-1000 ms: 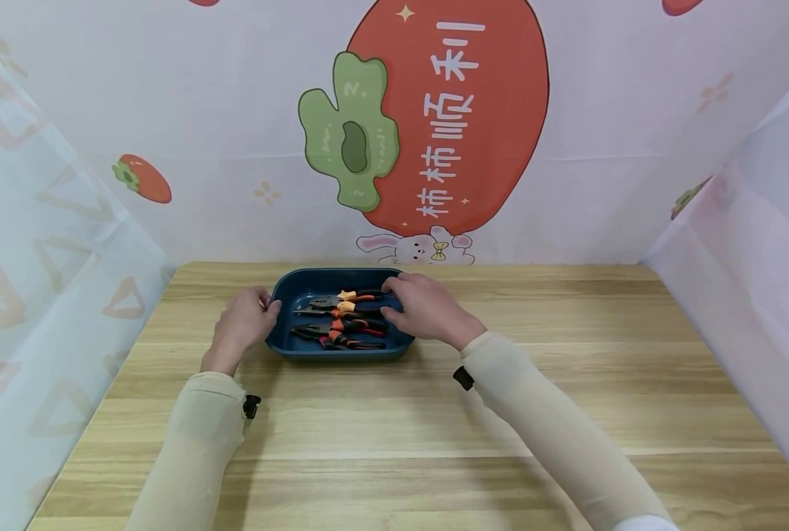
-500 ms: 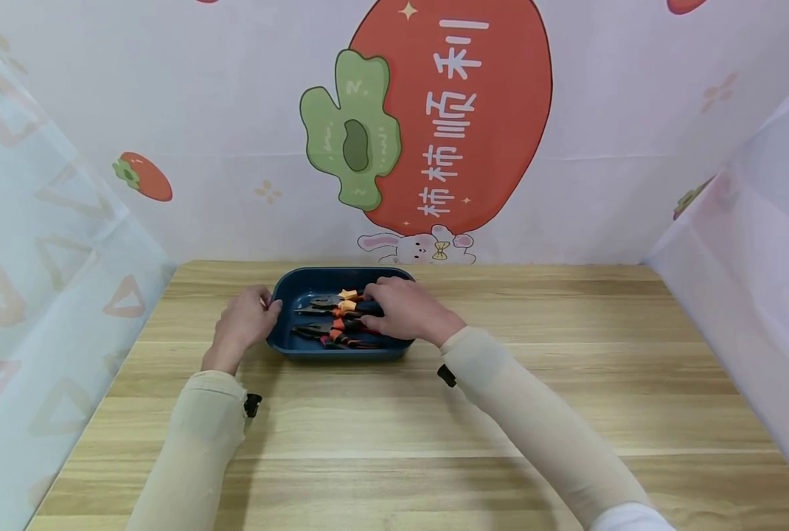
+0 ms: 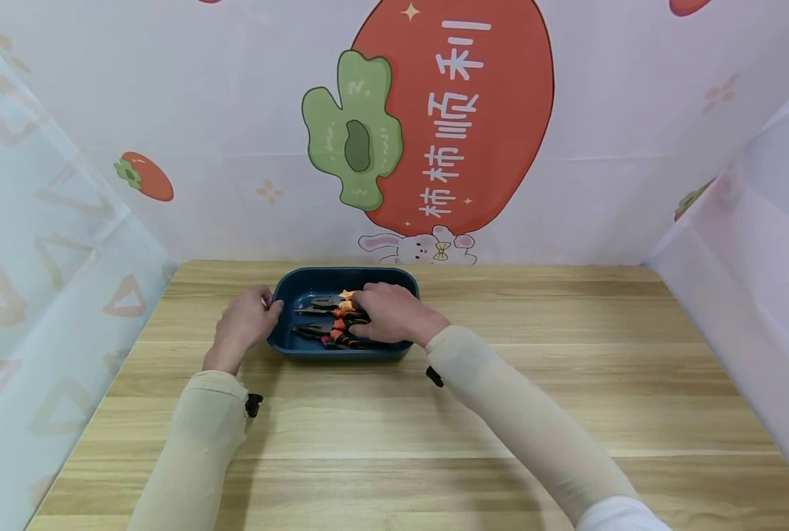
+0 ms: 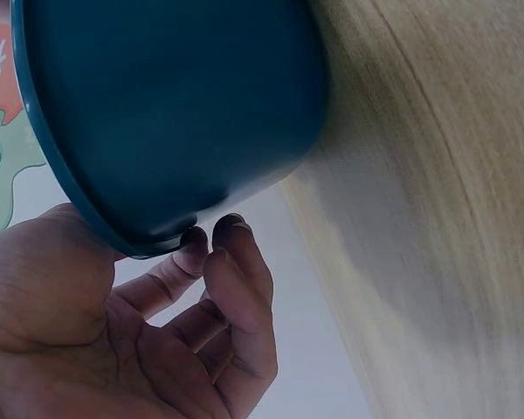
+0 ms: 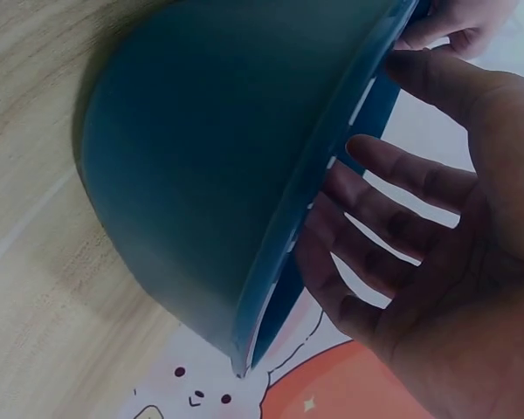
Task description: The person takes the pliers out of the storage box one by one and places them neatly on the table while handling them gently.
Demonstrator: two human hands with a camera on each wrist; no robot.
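Observation:
A dark blue rectangular basin (image 3: 341, 355) stands on the table near the back wall. Inside lie several pliers (image 3: 312, 330) with black, orange and red handles, their jaws toward the left. My left hand (image 3: 240, 326) holds the basin's left rim, its thumb over the edge; in the left wrist view, the curled fingers (image 4: 244, 297) are at the outside of the rim. My right hand (image 3: 389, 313) hangs over the right part of the basin, covering the handle ends. The right wrist view shows its fingers (image 5: 402, 166) spread and reaching past the rim; whether they touch pliers is hidden.
A wood-grain table (image 3: 394, 435) extends in front and to the right of the basin. White printed cloth (image 3: 235, 206) rises right behind it. More cloth walls stand along the left and right table edges.
My right hand has left the basin's right rim and moved left and inward over the pliers' handles. My left hand stays on the left rim, and the basin has not visibly shifted.

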